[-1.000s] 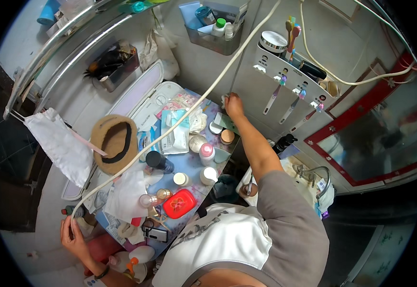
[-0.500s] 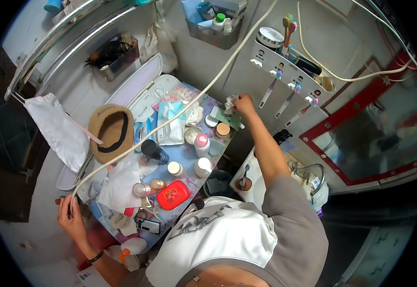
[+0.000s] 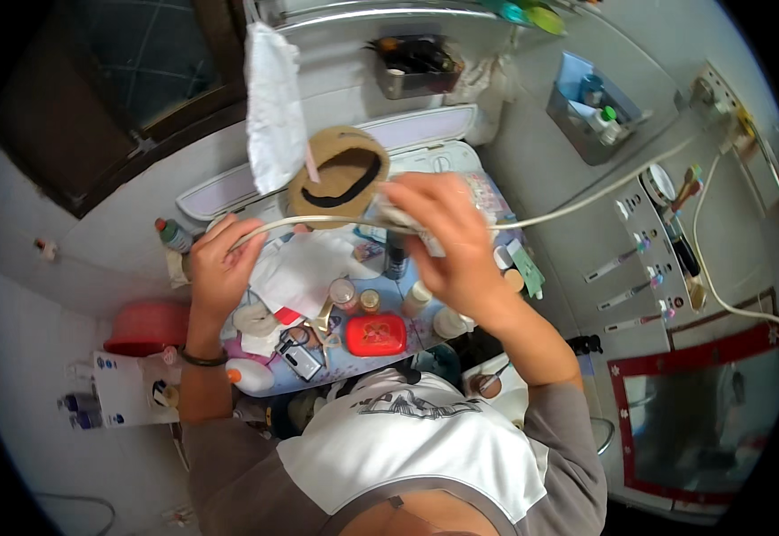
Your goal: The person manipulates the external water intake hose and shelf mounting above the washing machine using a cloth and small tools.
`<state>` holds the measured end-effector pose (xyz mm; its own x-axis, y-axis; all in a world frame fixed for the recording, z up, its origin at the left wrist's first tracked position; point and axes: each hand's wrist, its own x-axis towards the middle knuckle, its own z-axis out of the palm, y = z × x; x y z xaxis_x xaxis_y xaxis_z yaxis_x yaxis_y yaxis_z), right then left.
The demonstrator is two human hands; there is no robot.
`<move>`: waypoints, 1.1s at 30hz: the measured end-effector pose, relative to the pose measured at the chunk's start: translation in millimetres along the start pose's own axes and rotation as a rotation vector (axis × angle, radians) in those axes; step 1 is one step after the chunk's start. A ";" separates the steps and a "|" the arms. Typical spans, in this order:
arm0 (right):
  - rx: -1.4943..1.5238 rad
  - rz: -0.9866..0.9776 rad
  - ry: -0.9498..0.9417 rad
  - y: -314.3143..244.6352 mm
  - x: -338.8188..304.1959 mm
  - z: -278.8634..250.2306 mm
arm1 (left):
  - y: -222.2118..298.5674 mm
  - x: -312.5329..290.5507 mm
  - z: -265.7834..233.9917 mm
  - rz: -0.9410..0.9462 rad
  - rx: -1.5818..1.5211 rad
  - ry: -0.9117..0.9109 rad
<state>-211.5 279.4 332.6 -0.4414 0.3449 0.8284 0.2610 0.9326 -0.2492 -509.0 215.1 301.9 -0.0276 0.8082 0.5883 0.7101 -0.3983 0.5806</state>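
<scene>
A long white cable (image 3: 586, 201) runs across the front of me from the upper right wall to the left. My left hand (image 3: 219, 268) is closed on its left end, with thumb and fingers pinched around it. On the cable's middle stretch, my right hand (image 3: 447, 232) is closed over a crumpled white tissue (image 3: 394, 213); motion blurs it slightly. How far the tissue wraps round the cable is hidden by the fingers. Below both hands are a white cloth (image 3: 304, 272), a dark bottle (image 3: 395, 255) and a red soap box (image 3: 376, 334).
A cluttered blue-topped washing machine (image 3: 416, 335) stands in front, its lid raised. A brown hat (image 3: 336, 170) leans behind. Wall baskets (image 3: 412, 82) and a toothbrush holder (image 3: 648, 241) hang beyond. At left is a red basin (image 3: 148, 328); at lower right, a red-framed mirror (image 3: 720, 420).
My right hand has come left from the far wall side and now has the tissue at the cable. The left hand still holds the cable. The view has turned leftward.
</scene>
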 end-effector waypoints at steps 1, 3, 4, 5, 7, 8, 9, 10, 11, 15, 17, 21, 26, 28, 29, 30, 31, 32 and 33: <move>0.011 -0.037 -0.044 -6.2 11.6 24.2 | 1.6 -3.7 0.2 -0.027 -0.028 0.005; -0.048 -0.098 -0.038 -18.9 30.6 68.7 | 15.1 -0.1 9.6 0.022 -0.051 0.061; -0.037 -0.113 -0.040 -20.7 31.4 83.0 | 19.0 1.6 8.0 0.085 -0.084 0.098; -0.108 -0.093 -0.099 -19.4 28.4 97.0 | 19.1 1.7 1.7 0.083 -0.076 0.110; -0.183 -0.077 -0.170 -15.8 20.1 108.7 | 19.0 -0.6 -3.0 -0.020 -0.247 0.042; -0.206 -0.131 -0.184 -14.3 16.0 108.7 | 18.3 -2.9 -4.9 -0.020 -0.268 0.053; -0.232 -0.184 -0.197 -9.5 11.9 106.6 | 18.0 -2.0 -7.4 -0.018 -0.276 0.055; -0.237 -0.179 -0.204 -2.2 5.2 101.0 | 17.8 -3.5 -13.2 0.042 -0.205 0.061; -0.298 -0.220 -0.233 9.6 -2.6 89.4 | 16.2 -5.0 -19.1 0.103 -0.135 0.065; -0.480 -0.330 -0.281 44.3 -30.3 18.2 | -12.2 -10.1 -61.8 0.105 -0.048 0.085; -0.557 -0.422 -0.324 57.3 -40.4 -12.6 | -10.8 -9.9 -62.1 0.090 0.003 -0.031; -0.816 -0.343 -0.343 94.4 -59.1 -78.2 | -28.6 -5.3 -72.6 0.051 0.023 0.057; -0.854 -0.286 -0.382 104.3 -65.0 -109.2 | -27.6 -11.0 -74.0 0.075 -0.014 -0.067; -0.884 -0.276 -0.347 114.4 -65.6 -114.2 | -32.9 -6.4 -71.1 0.080 -0.027 -0.101; -0.910 -0.272 -0.312 120.0 -66.6 -118.6 | -39.8 -7.1 -72.6 0.055 -0.027 -0.100; -0.936 -0.225 -0.310 125.8 -65.8 -125.0 | -45.8 -9.0 -73.8 0.025 -0.022 -0.095; -0.934 -0.228 -0.310 129.1 -66.5 -127.6 | -49.3 -8.7 -72.1 0.023 -0.021 -0.093; -0.961 -0.187 -0.307 131.9 -66.0 -129.1 | -53.4 -7.0 -69.7 0.037 0.025 -0.081; -0.977 -0.152 -0.306 135.3 -64.2 -127.1 | -57.7 -9.8 -67.3 0.040 0.076 -0.063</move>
<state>-38.8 369.9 309.5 -0.6918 0.3702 0.6200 0.7068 0.5231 0.4763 -597.0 201.0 300.6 0.0446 0.8192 0.5718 0.7612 -0.3985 0.5115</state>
